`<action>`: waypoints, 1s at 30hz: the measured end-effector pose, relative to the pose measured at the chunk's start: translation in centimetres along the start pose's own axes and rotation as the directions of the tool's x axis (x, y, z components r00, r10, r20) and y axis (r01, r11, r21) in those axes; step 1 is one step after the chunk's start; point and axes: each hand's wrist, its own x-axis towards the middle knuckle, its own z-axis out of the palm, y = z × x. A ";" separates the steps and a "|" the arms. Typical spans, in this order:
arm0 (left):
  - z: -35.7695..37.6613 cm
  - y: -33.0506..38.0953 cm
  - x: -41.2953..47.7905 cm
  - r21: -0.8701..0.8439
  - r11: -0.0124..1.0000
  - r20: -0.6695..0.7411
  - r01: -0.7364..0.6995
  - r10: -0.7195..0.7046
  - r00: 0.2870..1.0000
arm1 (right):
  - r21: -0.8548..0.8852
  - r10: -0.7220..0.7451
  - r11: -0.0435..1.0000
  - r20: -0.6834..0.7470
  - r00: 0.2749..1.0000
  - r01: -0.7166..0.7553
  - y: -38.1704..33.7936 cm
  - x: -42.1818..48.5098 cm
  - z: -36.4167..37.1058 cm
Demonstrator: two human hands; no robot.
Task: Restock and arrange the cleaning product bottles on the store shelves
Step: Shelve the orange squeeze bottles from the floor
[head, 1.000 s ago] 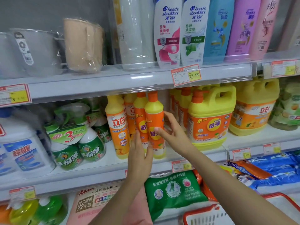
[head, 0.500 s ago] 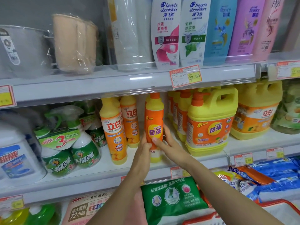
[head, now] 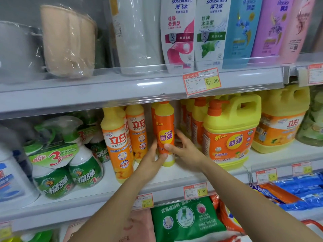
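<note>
middle shelf (head: 190,172) | left: green spray bottles (head: 85,172) | centre: slim orange bottles (head: 120,145) | right: yellow jugs (head: 230,133)

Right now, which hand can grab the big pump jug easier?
Probably the right hand: it holds the slim Keon bottle on the side nearest the Keon pump jug. The left hand grips the far side.

Bright, even light from overhead. Glare streaks on the shelf edge (head: 148,84) above the grip and on the plastic wrap (head: 73,34) up-left of it. Dim shade behind the gripped bottle (head: 165,123). Soft blur far left and right of the grip; wide-angle bows shelf lines there.
</note>
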 end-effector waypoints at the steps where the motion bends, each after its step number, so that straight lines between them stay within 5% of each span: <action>1: 0.0 -0.1 0.3 0.019 1.000 -0.037 -0.003 0.004 0.999 | 0.003 0.009 1.000 -0.014 1.000 -0.009 0.0 0.3 -0.1; 6: 0.0 0.1 1.1 0.016 1.000 -0.154 0.015 -0.013 0.988 | -0.003 0.033 0.999 -0.062 0.998 -0.034 0.1 1.5 0.1; 15: 0.0 1.3 -1.0 0.264 0.965 -0.202 0.004 0.051 0.978 | -0.044 0.026 0.999 -0.055 0.998 -0.028 -0.1 0.2 0.6; 21: -0.1 2.3 -10.8 0.479 0.854 -0.309 -0.204 0.381 0.872 | -0.271 -0.280 0.939 -0.244 0.928 0.212 -1.9 -7.9 3.1; 23: -0.2 1.1 -14.7 0.502 0.832 -0.254 -0.235 0.402 0.880 | -0.267 -0.262 0.939 -0.151 0.953 0.216 -2.1 -11.7 4.3; 26: -0.2 -2.4 -20.4 0.529 0.834 -0.126 -0.155 0.257 0.958 | -0.344 -0.018 0.934 0.214 0.977 0.093 -0.5 -17.5 6.2; 28: 0.2 -4.5 -24.3 0.493 0.869 0.015 0.036 -0.050 0.999 | -0.465 0.229 0.886 0.433 0.872 -0.001 1.7 -21.1 7.9; 30: 0.9 -6.4 -28.1 0.504 0.849 0.186 0.157 -0.285 0.940 | -0.574 0.457 0.816 0.556 0.695 -0.077 4.3 -24.5 9.8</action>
